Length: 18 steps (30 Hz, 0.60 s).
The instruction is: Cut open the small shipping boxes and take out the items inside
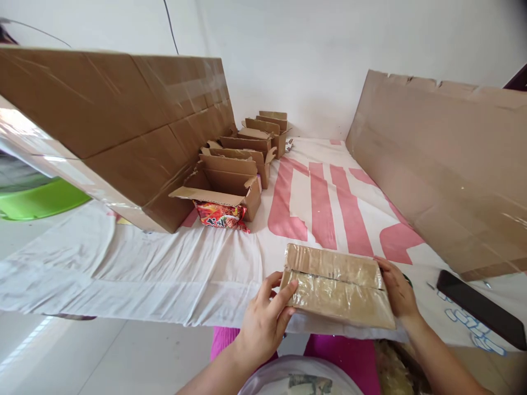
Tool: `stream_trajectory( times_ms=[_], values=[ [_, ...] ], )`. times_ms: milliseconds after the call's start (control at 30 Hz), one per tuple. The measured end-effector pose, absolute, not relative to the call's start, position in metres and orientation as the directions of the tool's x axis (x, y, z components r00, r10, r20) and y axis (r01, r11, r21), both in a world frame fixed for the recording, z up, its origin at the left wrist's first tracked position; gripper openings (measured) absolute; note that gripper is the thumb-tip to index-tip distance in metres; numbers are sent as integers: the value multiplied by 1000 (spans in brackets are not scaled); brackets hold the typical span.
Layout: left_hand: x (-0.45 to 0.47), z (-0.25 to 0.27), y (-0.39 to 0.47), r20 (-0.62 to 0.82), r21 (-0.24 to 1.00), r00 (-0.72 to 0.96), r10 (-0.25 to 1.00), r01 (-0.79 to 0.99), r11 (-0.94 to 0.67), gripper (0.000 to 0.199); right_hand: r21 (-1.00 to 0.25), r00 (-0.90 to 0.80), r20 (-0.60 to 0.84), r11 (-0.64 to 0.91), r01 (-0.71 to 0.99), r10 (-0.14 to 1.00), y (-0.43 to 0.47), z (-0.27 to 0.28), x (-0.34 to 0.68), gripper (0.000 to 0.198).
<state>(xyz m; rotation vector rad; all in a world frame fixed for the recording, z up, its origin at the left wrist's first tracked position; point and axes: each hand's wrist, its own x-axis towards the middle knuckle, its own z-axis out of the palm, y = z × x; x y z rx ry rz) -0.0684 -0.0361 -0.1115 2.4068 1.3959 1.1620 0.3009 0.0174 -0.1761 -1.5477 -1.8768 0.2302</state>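
Observation:
A small cardboard box (341,302) with clear tape across its top lies at the table's front edge. A seam runs along its upper face. My left hand (269,310) grips its left end, thumb and fingers bent around the corner. At the opposite end, my right hand (397,291) presses against the side, with some of its fingers hidden behind the box. Both hands hold the box between them. Right of my right hand lies a black smartphone (481,308).
Several open cardboard boxes (230,181) stand in a row at the left, a red noodle packet (220,215) before the nearest. Tall cardboard panels stand at left (123,120) and right (444,170). A white and red cloth (222,263) covers the table. A green chair (45,200) is far left.

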Motion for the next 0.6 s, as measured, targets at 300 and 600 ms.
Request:
stream_trajectory(
  times_ms=[300,600],
  values=[
    [-67,-118,-39,593,457,251,765,677,-577,40,-248,-93,372,196,949,923,45,-159,314,33],
    [-64,-121,-37,604,478,221,766,669,-569,38,-136,-316,644,511,849,696,45,-44,265,43]
  ],
)
